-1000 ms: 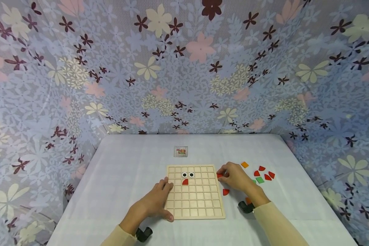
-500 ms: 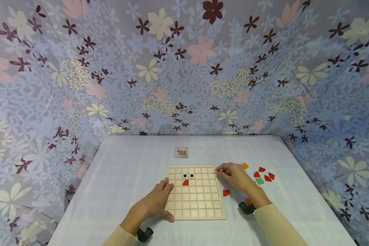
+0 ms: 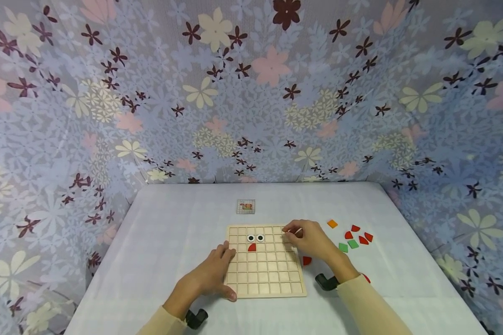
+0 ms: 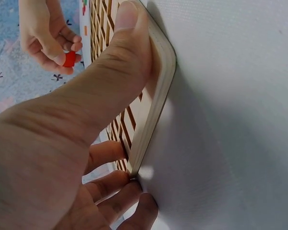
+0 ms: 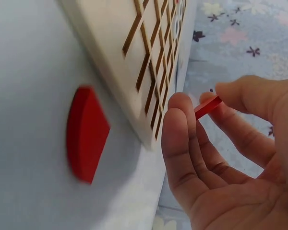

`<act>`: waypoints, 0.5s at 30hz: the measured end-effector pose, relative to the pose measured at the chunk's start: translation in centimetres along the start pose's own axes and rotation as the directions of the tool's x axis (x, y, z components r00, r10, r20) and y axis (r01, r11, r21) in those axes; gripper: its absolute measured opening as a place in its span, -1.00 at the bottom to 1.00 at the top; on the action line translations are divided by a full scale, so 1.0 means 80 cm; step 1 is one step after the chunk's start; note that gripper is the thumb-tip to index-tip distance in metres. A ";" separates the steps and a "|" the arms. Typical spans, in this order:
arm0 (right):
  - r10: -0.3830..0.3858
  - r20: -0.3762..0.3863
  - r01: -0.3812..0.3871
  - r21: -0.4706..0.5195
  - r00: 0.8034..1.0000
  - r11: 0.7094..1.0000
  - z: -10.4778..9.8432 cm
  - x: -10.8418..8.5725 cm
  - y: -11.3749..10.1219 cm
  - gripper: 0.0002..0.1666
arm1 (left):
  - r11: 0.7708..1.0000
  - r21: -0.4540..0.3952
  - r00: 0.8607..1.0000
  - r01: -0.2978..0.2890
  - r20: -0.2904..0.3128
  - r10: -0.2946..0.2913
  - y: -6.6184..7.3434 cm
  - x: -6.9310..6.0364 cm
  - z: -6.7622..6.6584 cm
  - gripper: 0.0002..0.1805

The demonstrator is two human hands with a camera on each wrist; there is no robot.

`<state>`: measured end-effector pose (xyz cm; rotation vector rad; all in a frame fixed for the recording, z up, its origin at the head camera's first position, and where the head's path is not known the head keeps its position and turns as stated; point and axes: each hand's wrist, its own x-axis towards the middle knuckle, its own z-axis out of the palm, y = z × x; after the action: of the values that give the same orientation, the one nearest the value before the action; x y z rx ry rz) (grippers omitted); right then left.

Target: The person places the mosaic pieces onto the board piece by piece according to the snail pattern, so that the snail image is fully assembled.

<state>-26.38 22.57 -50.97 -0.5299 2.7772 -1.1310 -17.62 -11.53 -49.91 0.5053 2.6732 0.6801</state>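
Note:
My left hand (image 3: pixel 211 272) holds the wooden grid board (image 3: pixel 268 267) at its near left corner. In the left wrist view the thumb (image 4: pixel 127 28) lies over the top while bent fingers touch the edge. Over the board's right side, my right hand (image 3: pixel 306 237) pinches a red quarter-circle tile (image 5: pixel 209 106) between thumb and fingers. Two round eye tiles, one being the left eye tile (image 3: pixel 251 238), sit side by side in upper squares. Just below them lies another red quarter-circle tile (image 3: pixel 252 247). A loose red tile (image 5: pixel 86 136) rests on the table beside the board.
Behind the board lies a small picture card (image 3: pixel 246 206). To the right are an orange square tile (image 3: pixel 332 224), two green tiles, one a green tile (image 3: pixel 353 244), and several red tiles (image 3: pixel 363 240). Another red tile (image 3: pixel 365 278) is partly hidden by the right sleeve.
My right hand has moved left from beside the board to above its right columns, carrying the red quarter-circle tile. My left hand stays at the corner.

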 end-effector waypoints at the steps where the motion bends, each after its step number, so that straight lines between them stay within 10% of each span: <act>1: -0.005 0.007 0.005 0.003 1.000 1.000 0.002 0.001 -0.003 -0.81 | 1.000 0.002 1.000 -0.002 -0.001 0.002 0.000 0.000 0.000 0.41; 15: -0.154 0.061 0.154 -0.005 0.986 0.988 0.032 0.015 -0.031 -0.83 | 1.000 -0.024 1.000 -0.004 0.000 0.004 -0.004 -0.001 0.003 0.40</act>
<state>-26.28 18.83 -51.05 -0.7786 2.7312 -1.1104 -17.59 -11.76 -50.25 0.5040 2.6613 0.7130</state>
